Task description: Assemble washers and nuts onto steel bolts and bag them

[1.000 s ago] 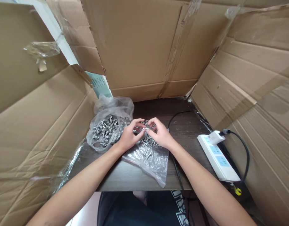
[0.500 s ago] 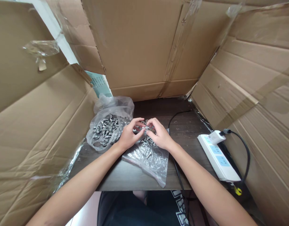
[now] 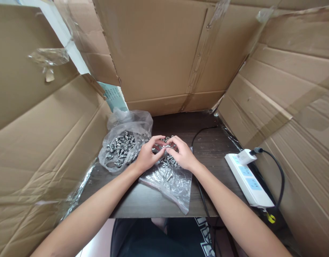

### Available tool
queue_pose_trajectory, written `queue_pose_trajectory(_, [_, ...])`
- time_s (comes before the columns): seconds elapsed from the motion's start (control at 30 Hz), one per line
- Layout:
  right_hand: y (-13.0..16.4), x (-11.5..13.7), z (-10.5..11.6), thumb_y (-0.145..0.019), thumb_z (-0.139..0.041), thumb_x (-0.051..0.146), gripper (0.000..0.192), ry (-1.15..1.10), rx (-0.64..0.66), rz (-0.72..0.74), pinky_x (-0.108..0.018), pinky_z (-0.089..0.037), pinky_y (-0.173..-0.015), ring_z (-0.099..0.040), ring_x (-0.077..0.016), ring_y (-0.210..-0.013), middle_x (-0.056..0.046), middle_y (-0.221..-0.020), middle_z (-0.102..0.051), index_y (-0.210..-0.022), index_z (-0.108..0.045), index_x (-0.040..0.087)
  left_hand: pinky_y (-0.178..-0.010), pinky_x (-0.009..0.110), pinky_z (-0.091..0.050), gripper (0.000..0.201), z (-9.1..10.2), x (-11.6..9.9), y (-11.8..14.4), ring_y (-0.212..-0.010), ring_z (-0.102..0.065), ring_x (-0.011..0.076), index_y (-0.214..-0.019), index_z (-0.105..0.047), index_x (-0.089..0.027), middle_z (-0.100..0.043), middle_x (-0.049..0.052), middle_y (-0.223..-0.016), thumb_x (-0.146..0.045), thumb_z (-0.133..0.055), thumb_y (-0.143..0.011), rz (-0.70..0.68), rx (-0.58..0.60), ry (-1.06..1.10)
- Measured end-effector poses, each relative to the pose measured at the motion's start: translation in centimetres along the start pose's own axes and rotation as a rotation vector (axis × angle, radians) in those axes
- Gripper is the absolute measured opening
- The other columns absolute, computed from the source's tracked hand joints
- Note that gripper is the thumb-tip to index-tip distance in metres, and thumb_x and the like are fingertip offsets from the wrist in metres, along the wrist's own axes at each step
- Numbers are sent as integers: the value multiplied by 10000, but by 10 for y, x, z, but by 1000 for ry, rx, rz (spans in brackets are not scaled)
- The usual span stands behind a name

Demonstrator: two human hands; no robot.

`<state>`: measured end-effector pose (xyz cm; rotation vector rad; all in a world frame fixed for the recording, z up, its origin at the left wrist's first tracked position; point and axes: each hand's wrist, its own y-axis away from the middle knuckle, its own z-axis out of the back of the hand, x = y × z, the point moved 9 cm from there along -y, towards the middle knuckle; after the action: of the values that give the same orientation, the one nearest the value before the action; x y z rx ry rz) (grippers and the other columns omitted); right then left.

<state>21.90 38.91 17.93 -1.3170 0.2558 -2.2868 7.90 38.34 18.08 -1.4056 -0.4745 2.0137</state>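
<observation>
Together, the left hand (image 3: pixel 146 154) and the right hand (image 3: pixel 182 153) meet over the middle of the dark table (image 3: pixel 143 200), fingertips pinched from both sides on one small metal screw (image 3: pixel 166 146); it sits level between them, probably so each hand can turn or steady one end. Whether a nut or washer rides on it is too small to tell. Just below the hands lies a flat clear bag (image 3: pixel 172 182) with loose screws on it, close enough that parts can be picked without reaching. To the left, a crumpled open bag (image 3: pixel 124 142) holds a larger heap of screws, touching the left wrist's side. On the right edge of the table rests a white power strip (image 3: pixel 247 180) with a plug in it, and a black cable (image 3: pixel 200 192) runs past the right forearm. Cardboard walls (image 3: pixel 164 53) fence the table on three sides.
</observation>
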Motion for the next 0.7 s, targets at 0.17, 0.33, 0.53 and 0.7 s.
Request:
queue_pose_trajectory(0.17, [-1,-2,-1,-1061,-439,322,374,60,6,-19,-394,-449,-842,-587,-228,-848,-46,-813,-611,-724,-571,229,-779,262,-648,386,0,2,0,-899,-781,163,-1321,-592,-189,-798,58,-1033,-218,-689,-949,15,1,-14])
queue_pose_trajectory(0.33, [-2,-2,-2,-1015,-500,265,258,25,9,4,-369,-446,-819,-588,-220,-858,-40,-868,-607,-768,-567,228,-775,260,-645,387,1,2,1,-904,-783,167,-1320,-594,-192,-798,59,-1036,-214,-691,-947,19,-2,-10])
queue_pose_trajectory(0.53, [0,-2,1,-1010,-514,294,174,-4,-17,-25,-364,-449,-804,-596,-226,-875,-43,-915,-609,-866,-590,232,-771,264,-643,387,0,3,0,-910,-785,172,-1317,-592,-192,-800,63,-1040,-214,-693,-944,23,-3,-4])
queue_pose_trajectory(0.7, [-1,0,0,-1000,-491,260,203,17,12,-2,-363,-449,-814,-584,-223,-873,-48,-899,-593,-809,-554,232,-763,256,-641,379,-1,2,1,-900,-783,167,-1309,-598,-196,-799,61,-1039,-210,-697,-943,19,12,3])
